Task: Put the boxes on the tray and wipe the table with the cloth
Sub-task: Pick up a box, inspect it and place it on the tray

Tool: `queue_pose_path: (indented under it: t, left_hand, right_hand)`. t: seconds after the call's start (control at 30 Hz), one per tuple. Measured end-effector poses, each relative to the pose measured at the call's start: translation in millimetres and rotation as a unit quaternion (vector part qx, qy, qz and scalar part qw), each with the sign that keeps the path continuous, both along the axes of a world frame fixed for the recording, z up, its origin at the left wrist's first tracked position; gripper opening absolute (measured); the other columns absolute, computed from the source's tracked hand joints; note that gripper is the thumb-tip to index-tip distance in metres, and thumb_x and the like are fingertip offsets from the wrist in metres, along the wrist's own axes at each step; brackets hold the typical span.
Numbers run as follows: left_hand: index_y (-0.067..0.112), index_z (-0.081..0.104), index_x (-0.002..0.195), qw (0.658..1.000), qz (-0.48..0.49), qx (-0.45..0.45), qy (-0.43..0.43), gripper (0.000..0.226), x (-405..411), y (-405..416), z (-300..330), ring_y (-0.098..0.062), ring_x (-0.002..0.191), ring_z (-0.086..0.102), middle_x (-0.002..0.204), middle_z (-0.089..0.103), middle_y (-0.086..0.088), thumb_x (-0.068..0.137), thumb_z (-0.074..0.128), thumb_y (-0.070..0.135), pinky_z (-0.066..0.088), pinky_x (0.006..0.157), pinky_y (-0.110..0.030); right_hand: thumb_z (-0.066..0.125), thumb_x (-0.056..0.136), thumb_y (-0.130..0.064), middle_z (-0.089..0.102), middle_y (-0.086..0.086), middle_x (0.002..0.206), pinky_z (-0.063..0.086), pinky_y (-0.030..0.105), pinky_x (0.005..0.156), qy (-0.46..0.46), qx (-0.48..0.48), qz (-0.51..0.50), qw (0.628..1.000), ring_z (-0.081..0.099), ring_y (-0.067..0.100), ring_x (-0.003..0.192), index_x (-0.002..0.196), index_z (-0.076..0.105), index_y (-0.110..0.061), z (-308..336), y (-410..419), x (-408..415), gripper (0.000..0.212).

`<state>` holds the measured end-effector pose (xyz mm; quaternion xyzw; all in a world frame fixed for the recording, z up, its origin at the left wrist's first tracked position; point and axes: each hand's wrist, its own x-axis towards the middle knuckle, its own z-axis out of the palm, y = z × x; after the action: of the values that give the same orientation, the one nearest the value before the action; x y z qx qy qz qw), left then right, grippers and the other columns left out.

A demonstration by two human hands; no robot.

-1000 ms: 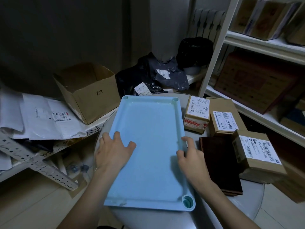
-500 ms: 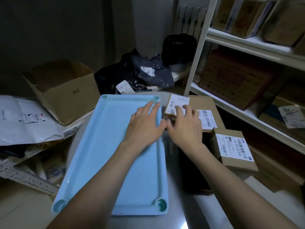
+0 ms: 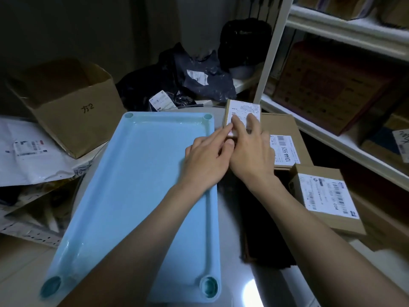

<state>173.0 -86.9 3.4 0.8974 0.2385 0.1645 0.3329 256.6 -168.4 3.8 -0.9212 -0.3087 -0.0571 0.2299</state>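
Small box [image 3: 241, 117] blurred, half-hidden under both hands' grip beside tray [image 3: 141, 185].

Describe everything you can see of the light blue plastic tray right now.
The light blue rectangular plastic tray lies flat on the grey table, long side running away from the camera. It has a raised rim, round teal sockets at the corners, and holds nothing yet. The left hand and forearm reach over its right edge; whether they touch it is unclear.

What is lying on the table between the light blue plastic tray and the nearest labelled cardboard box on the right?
In the head view, a dark brown folded cloth lies there, between the light blue plastic tray and the nearest labelled cardboard box.
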Motion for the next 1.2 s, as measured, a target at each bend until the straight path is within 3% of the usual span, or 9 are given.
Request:
queue_pose_path:
  t: [0.1,0.2,0.33,0.5,0.63,0.77,0.83,0.97,1.2]
  left_hand:
    - [0.049,0.024,0.151,0.992,-0.01,-0.061,-0.108,0.053,-12,-5,21,-0.011,0.137,0.031,0.145,0.048,0.016,0.1,0.039,0.044,0.025,0.113,-0.035]
    - [0.048,0.022,0.15,0.969,0.018,-0.142,-0.203,0.06,-33,-1,43,-0.007,0.139,0.029,0.143,0.032,0.037,0.094,0.041,0.05,0.027,0.11,-0.026]
    - [0.056,0.035,0.136,0.918,0.018,-0.295,-0.265,0.051,-80,5,45,0.007,0.135,0.038,0.141,0.037,0.037,0.088,0.052,0.052,0.035,0.106,-0.019]
    - [0.042,0.054,0.134,0.915,0.062,-0.332,-0.221,0.062,-123,8,19,-0.013,0.117,0.06,0.125,0.064,0.022,0.077,0.065,0.061,0.048,0.102,-0.042]
    - [0.034,0.053,0.136,0.909,0.064,-0.346,-0.224,0.051,-124,14,29,-0.005,0.09,0.063,0.102,0.07,0.029,0.088,0.067,0.046,0.05,0.092,-0.035]
    - [0.032,0.061,0.124,0.895,0.07,-0.377,-0.229,0.041,-124,16,37,-0.006,0.1,0.066,0.111,0.072,0.019,0.085,0.059,0.045,0.053,0.083,-0.027]
    - [0.021,0.067,0.116,0.868,0.11,-0.441,-0.197,0.042,-129,18,38,-0.018,0.095,0.066,0.106,0.072,0.002,0.086,0.062,0.05,0.051,0.077,-0.032]
    - [0.017,0.069,0.086,0.849,0.172,-0.496,-0.061,0.053,-141,26,45,-0.021,0.048,0.053,0.066,0.061,-0.006,0.084,0.057,0.069,0.037,0.049,-0.026]
    - [0.011,0.075,0.093,0.86,0.186,-0.472,-0.052,0.065,-157,25,40,-0.027,0.048,0.057,0.064,0.068,-0.01,0.091,0.045,0.068,0.045,0.049,-0.028]
  right_hand:
    - [0.06,0.081,-0.046,0.03,0.002,0.155,0.044,0.041,0.087,-0.029,0.107,0.04,0.993,0.042,0.032,0.127,0.143,0.041,-0.033,29,-17,0,0.066]
    - [0.066,0.077,-0.05,0.039,0.001,0.15,0.047,0.044,0.099,-0.016,0.223,0.123,0.967,0.045,0.023,0.132,0.139,0.05,-0.03,52,-36,-17,0.067]
    - [0.069,0.076,-0.044,0.038,0.0,0.151,0.048,0.046,0.101,0.047,0.242,0.239,0.939,0.046,0.02,0.134,0.139,0.051,-0.028,44,-59,-68,0.068]
    - [0.068,0.072,-0.047,0.036,-0.008,0.153,0.05,0.043,0.099,0.044,0.191,0.255,0.947,0.044,0.017,0.135,0.139,0.05,-0.035,16,-65,-113,0.07]
    - [0.068,0.072,-0.051,0.034,-0.013,0.154,0.052,0.042,0.094,0.035,0.178,0.256,0.949,0.04,0.012,0.137,0.139,0.047,-0.041,25,-60,-116,0.07]
    - [0.069,0.071,-0.063,0.025,-0.018,0.157,0.041,0.029,0.106,0.102,0.204,0.255,0.94,0.034,0.001,0.14,0.142,0.034,-0.051,33,-60,-116,0.08]
    - [0.069,0.073,-0.059,0.031,-0.019,0.154,0.038,0.028,0.109,0.201,0.257,0.253,0.911,0.037,-0.001,0.137,0.145,0.027,-0.053,36,-62,-121,0.083]
    - [0.062,0.084,-0.042,0.051,-0.032,0.136,0.042,0.02,0.099,0.348,0.362,0.25,0.828,0.05,-0.004,0.126,0.149,0.027,-0.045,43,-59,-131,0.074]
    - [0.055,0.085,-0.038,0.046,-0.015,0.145,0.04,0.013,0.1,0.359,0.332,0.22,0.844,0.046,-0.013,0.123,0.148,0.027,-0.048,46,-46,-144,0.069]
